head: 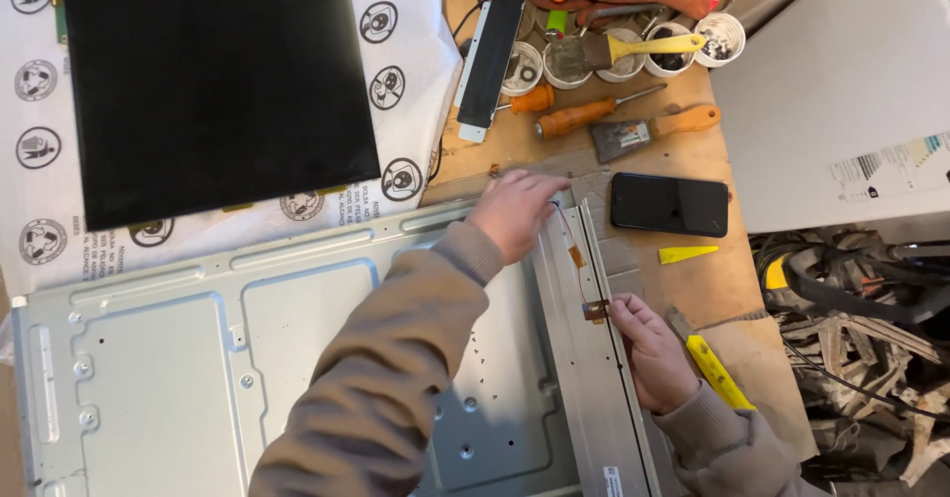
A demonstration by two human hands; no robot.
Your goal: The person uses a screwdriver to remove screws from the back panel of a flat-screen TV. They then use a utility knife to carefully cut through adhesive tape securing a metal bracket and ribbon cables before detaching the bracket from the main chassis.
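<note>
A large grey metal back panel (198,329) lies across the wooden bench. Along its right edge runs a long metal strip (589,358) with a thin red wire and small orange connectors (577,255). My left hand (515,210) rests with fingers spread on the panel's far right corner, touching the top of the strip. My right hand (648,348) grips the strip's right edge by a brown connector (595,310). Both arms wear brown sleeves.
A black flat screen panel (213,81) lies on white plastic at the far left. A black phone (669,204), yellow wedge (688,253), yellow-handled tool (717,370), orange screwdrivers (584,113), a scraper, a brush and small cups sit on the bench. Tangled cables (861,329) lie at right.
</note>
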